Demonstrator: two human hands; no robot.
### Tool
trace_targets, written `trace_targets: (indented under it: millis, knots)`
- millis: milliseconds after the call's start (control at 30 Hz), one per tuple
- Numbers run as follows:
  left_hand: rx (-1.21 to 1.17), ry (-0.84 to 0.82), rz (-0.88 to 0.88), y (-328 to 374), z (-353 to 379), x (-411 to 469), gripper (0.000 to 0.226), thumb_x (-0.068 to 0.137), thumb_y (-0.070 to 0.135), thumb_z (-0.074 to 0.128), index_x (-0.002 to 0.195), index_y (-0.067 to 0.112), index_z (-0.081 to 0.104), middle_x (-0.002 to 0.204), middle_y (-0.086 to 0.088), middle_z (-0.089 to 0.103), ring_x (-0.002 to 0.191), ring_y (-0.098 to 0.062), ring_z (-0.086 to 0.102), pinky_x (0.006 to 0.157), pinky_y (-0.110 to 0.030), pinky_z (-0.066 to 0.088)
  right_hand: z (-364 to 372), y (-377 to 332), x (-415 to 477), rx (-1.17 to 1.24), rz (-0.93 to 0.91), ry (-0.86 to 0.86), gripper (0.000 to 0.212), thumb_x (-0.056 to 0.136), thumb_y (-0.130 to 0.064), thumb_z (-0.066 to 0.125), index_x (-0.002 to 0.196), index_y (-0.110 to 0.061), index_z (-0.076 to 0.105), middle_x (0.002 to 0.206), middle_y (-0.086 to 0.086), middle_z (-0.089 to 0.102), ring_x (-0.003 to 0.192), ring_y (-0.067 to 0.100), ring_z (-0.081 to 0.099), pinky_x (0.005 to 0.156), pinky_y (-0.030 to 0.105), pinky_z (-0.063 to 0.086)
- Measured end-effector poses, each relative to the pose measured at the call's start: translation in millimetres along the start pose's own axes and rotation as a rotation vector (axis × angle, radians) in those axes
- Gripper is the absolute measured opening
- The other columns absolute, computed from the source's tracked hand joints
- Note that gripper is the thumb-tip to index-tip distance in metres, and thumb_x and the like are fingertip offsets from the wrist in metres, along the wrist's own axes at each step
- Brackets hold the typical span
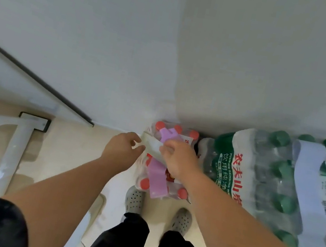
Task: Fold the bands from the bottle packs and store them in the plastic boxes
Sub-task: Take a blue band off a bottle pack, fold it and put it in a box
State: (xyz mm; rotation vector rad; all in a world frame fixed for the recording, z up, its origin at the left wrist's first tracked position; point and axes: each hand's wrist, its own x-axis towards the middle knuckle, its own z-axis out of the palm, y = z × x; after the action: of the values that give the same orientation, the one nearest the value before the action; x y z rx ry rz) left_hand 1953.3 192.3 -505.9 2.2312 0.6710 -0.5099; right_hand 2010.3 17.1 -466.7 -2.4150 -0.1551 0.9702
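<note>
- Head view: a pale band (152,144) is pinched at one end by the left hand (124,148) and gripped at the other by the right hand (177,158), above the red-cap pack (145,183).
- The strip is blurred; it seems to be mid-fold, not finished.
- A pink band (157,179) is seen on that pack, and a white band (309,177) on the green-cap pack (266,185) beside it.
- No plastic boxes can be made out; storing is judged not yet done, so most of the task remains.
</note>
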Motion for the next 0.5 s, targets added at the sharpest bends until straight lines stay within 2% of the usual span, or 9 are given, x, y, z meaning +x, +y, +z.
trace_targets:
  millis: [67, 167, 200, 267, 333, 433, 500]
  knots:
    - [-0.152, -0.014, -0.093, -4.4, 10.3, 9.2, 0.032, 0.092, 0.037, 0.063, 0.119, 0.022, 0.058, 0.110, 0.002, 0.062, 0.099, -0.020, 0.059, 0.085, -0.035, 0.050, 8.6, 2.7, 8.5, -0.116, -0.054, -0.036, 0.025, 0.103, -0.029, 0.049, 0.109, -0.015, 0.069, 0.121, 0.002, 0.063, 0.104, 0.022, 0.058, 0.093, 0.041, 0.053]
    - [-0.451, -0.158, -0.252, -7.6, 21.4, 21.8, 0.038, 0.096, 0.034, 0.057, 0.132, 0.022, 0.051, 0.125, 0.002, 0.058, 0.108, -0.021, 0.055, 0.085, -0.034, 0.045, 15.7, 9.8, 10.8, -0.159, -0.055, -0.066, 0.031, 0.104, -0.023, 0.048, 0.131, -0.017, 0.063, 0.140, -0.004, 0.052, 0.127, 0.018, 0.046, 0.109, 0.034, 0.040]
    - [-0.510, -0.217, -0.274, -7.5, 23.8, 25.6, 0.034, 0.097, 0.033, 0.054, 0.130, 0.023, 0.054, 0.126, 0.001, 0.060, 0.109, -0.021, 0.056, 0.086, -0.034, 0.045, 16.9, 12.4, 10.3, -0.148, -0.051, -0.055, 0.033, 0.105, -0.022, 0.047, 0.135, -0.018, 0.061, 0.145, -0.006, 0.048, 0.132, 0.018, 0.041, 0.111, 0.034, 0.037]
    - [-0.583, -0.277, -0.277, -5.8, 25.4, 30.3, 0.018, 0.098, 0.026, 0.051, 0.111, 0.025, 0.063, 0.119, 0.001, 0.063, 0.103, -0.019, 0.057, 0.084, -0.034, 0.045, 20.1, 16.7, 8.5, -0.161, -0.056, -0.066, 0.034, 0.105, -0.020, 0.045, 0.137, -0.018, 0.059, 0.151, -0.008, 0.040, 0.139, 0.018, 0.034, 0.114, 0.035, 0.033]
    - [-0.646, -0.247, -0.290, -3.1, 25.4, 33.0, 0.016, 0.096, 0.017, 0.051, 0.091, 0.023, 0.065, 0.103, -0.005, 0.060, 0.092, -0.021, 0.054, 0.077, -0.036, 0.044, 23.2, 20.2, 7.6, -0.197, -0.058, -0.095, 0.040, 0.106, -0.020, 0.043, 0.145, -0.022, 0.051, 0.158, -0.009, 0.031, 0.147, 0.017, 0.024, 0.120, 0.038, 0.028]
    - [-0.734, -0.150, -0.341, -0.8, 21.9, 33.9, 0.007, 0.091, 0.013, 0.061, 0.088, 0.010, 0.067, 0.093, -0.011, 0.060, 0.084, -0.024, 0.054, 0.072, -0.036, 0.046, 25.6, 22.2, 7.5, -0.205, -0.056, -0.122, 0.047, 0.105, -0.022, 0.044, 0.152, -0.025, 0.042, 0.163, -0.010, 0.024, 0.152, 0.017, 0.016, 0.124, 0.044, 0.025]
    - [-0.742, -0.110, -0.344, -0.8, 18.0, 32.0, 0.015, 0.088, 0.016, 0.069, 0.092, 0.002, 0.067, 0.089, -0.010, 0.061, 0.080, -0.023, 0.056, 0.071, -0.036, 0.049, 24.2, 20.5, 7.3, -0.193, -0.050, -0.131, 0.046, 0.105, -0.022, 0.044, 0.151, -0.024, 0.043, 0.162, -0.009, 0.025, 0.151, 0.017, 0.018, 0.123, 0.044, 0.027]
